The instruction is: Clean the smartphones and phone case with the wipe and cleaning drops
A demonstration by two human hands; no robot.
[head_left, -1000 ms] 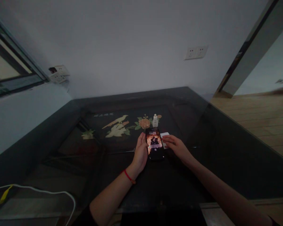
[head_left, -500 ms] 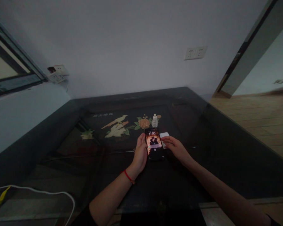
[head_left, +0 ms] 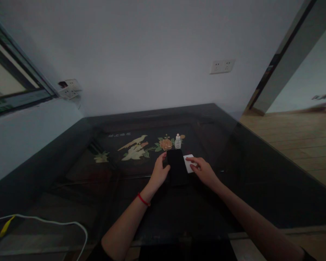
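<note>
A black smartphone [head_left: 176, 166] lies flat on the dark tabletop, its screen dark. My left hand [head_left: 160, 170] rests along its left edge, with thumb and fingers apart and touching or nearly touching the side. To the right of the phone is a thin white square [head_left: 189, 168], a cloth or pad; which one I cannot tell. Over it lies my right hand [head_left: 203, 172], index finger and thumb spread, with white showing between them. Just beyond the phone's top end stands a small clear bottle [head_left: 178, 143] with a pale cap.
The glossy dark table [head_left: 222, 203] bears a bird-and-flower picture [head_left: 136, 148]. A white cable [head_left: 51, 222] with a yellow tag [head_left: 5, 226] runs at the lower left. Sockets [head_left: 222, 66] are on the wall behind, and a window [head_left: 13, 72] is at the left.
The phone's lit lock screen has gone dark. My left hand has shifted slightly left, and more of the white square shows between the fingers of my right hand.
</note>
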